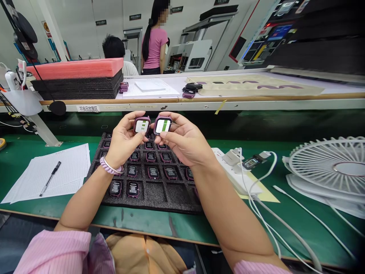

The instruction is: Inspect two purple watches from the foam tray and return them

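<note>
Holding two small square purple-cased watch modules side by side above a black foam tray point(154, 199), the person keeps both lit screens turned toward the camera. The left hand point(123, 141) is curled closed around the left purple watch module point(142, 125), with the fingers along its upper edge and the thumb near its lower right corner; the right hand point(182, 140) pinches the right purple watch module point(162, 125) in the same manner.

Each module appears light, rigid and smooth-sided, so it is probably slippery; the glass face is likely the fragile part. The purple rim, not the screen, looks the safest place to grip, as both hands do here.

The tray rests on the green bench mat point(134, 222) and carries rows of similar dark-screened modules point(153, 172) in square pockets, some pockets bare.

Hidden or unclear: the backs of both held modules, the screen text, and the tray's right columns behind the right forearm. A white slatted fan point(327, 163) is cut off at the frame edge.
</note>
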Motion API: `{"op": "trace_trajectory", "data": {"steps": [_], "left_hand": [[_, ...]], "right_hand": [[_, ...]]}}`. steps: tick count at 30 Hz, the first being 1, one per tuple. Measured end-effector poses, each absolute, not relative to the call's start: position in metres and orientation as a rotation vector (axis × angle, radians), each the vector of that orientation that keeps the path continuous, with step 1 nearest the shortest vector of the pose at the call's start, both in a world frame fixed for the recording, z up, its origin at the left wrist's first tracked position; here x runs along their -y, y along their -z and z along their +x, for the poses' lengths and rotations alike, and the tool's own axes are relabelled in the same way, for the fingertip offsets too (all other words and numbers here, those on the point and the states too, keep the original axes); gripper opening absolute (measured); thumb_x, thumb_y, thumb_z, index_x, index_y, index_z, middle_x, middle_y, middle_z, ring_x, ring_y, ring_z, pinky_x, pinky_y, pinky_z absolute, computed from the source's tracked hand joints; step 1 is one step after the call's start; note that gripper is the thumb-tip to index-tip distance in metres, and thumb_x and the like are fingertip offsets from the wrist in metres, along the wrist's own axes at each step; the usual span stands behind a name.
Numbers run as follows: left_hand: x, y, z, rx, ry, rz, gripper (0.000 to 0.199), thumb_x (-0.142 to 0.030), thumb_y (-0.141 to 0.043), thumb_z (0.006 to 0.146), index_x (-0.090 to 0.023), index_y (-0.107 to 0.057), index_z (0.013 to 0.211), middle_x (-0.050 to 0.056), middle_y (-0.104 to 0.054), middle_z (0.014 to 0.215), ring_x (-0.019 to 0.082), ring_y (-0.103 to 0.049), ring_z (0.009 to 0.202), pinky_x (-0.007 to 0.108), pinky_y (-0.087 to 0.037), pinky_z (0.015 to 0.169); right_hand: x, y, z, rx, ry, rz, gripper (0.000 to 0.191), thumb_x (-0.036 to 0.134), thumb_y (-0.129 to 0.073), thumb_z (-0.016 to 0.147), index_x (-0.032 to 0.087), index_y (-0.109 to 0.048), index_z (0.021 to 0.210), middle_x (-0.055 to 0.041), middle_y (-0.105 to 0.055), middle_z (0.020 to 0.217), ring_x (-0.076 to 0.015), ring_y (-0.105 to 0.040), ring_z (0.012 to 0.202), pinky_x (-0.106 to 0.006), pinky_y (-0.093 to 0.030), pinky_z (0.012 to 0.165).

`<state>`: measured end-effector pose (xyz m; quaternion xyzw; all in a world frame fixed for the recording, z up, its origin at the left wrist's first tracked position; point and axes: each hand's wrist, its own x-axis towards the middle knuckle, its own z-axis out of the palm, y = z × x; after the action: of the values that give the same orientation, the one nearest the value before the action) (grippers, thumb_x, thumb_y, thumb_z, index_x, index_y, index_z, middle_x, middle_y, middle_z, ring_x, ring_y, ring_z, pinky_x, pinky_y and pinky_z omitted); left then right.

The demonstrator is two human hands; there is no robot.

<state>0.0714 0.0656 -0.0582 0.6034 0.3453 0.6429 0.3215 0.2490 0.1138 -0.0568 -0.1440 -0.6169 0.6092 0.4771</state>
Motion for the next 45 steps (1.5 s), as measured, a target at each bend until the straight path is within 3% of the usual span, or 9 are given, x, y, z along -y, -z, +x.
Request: {"op": "trace_trajectory", "data": {"steps": [6, 10, 15, 26, 37, 41, 45], "left_hand": [[-0.0652, 0.0572, 0.0722, -0.919, -1.718, 1.591, 0.051, -0.022, -0.076, 0.073, -0.021, -0.059, 0.121, 0.005, -0.064, 0.104, 0.011, -0.063, 0.077, 0.016, -0.055, 0.063], [-0.0633, 0.055, 0.0727, -0.931, -1.745, 1.572, 0.033, -0.035, -0.075, 0.083, -0.018, -0.062, 0.109, 0.003, -0.061, 0.09, 0.009, -0.058, 0.07, 0.014, -0.05, 0.055], [-0.0644, 0.0551, 0.071, -0.951, -1.76, 1.592, 0.039, -0.046, -0.079, 0.084, -0.019, -0.06, 0.105, 0.003, -0.061, 0.088, 0.009, -0.056, 0.068, 0.013, -0.046, 0.052], [-0.0643, 0.0577, 0.0688, -0.928, -1.766, 1.592, 0.048, -0.035, -0.083, 0.08, -0.021, -0.058, 0.118, 0.004, -0.06, 0.097, 0.012, -0.061, 0.078, 0.017, -0.051, 0.06], [-0.0673, 0.0595, 0.0699, -0.9, -1.772, 1.592, 0.056, -0.02, -0.078, 0.072, -0.023, -0.057, 0.124, 0.006, -0.061, 0.112, 0.014, -0.063, 0.089, 0.019, -0.058, 0.071], [-0.0661, 0.0584, 0.0704, -0.935, -1.731, 1.59, 0.044, -0.026, -0.075, 0.079, -0.021, -0.059, 0.12, 0.003, -0.063, 0.103, 0.009, -0.063, 0.069, 0.016, -0.054, 0.061], [-0.0667, 0.0584, 0.0697, -0.936, -1.74, 1.606, 0.037, -0.04, -0.076, 0.085, -0.019, -0.062, 0.112, 0.001, -0.064, 0.091, 0.008, -0.061, 0.058, 0.015, -0.051, 0.052]], "right_hand": [[-0.1139, 0.0559, 0.2487, 1.49, -1.495, -0.379, 0.061, 0.024, -0.085, 0.067, 0.022, -0.055, 0.12, -0.0037, -0.067, 0.106, -0.0161, -0.066, 0.072, -0.026, -0.057, 0.064], [-0.1145, 0.0554, 0.2489, 1.469, -1.542, -0.35, 0.054, 0.043, -0.088, 0.076, 0.019, -0.058, 0.114, -0.0049, -0.069, 0.097, -0.0151, -0.064, 0.063, -0.025, -0.055, 0.059], [-0.1149, 0.0558, 0.2496, 1.471, -1.531, -0.363, 0.059, 0.056, -0.089, 0.078, 0.02, -0.059, 0.114, -0.0054, -0.069, 0.099, -0.0152, -0.064, 0.064, -0.027, -0.056, 0.06], [-0.115, 0.0579, 0.2506, 1.496, -1.523, -0.351, 0.061, 0.033, -0.087, 0.075, 0.021, -0.055, 0.126, -0.0053, -0.067, 0.11, -0.0166, -0.069, 0.076, -0.029, -0.061, 0.072], [-0.1145, 0.0565, 0.2504, 1.493, -1.513, -0.353, 0.064, 0.019, -0.086, 0.068, 0.023, -0.055, 0.123, -0.0031, -0.067, 0.107, -0.0163, -0.068, 0.078, -0.025, -0.06, 0.071], [-0.1172, 0.0584, 0.2499, 1.484, -1.497, -0.354, 0.054, 0.036, -0.091, 0.074, 0.02, -0.058, 0.114, -0.0034, -0.068, 0.098, -0.0128, -0.063, 0.063, -0.021, -0.055, 0.057], [-0.1206, 0.0607, 0.2509, 1.483, -1.489, -0.364, 0.056, 0.052, -0.092, 0.078, 0.019, -0.058, 0.108, -0.0027, -0.067, 0.089, -0.0118, -0.06, 0.059, -0.02, -0.052, 0.053]]}}
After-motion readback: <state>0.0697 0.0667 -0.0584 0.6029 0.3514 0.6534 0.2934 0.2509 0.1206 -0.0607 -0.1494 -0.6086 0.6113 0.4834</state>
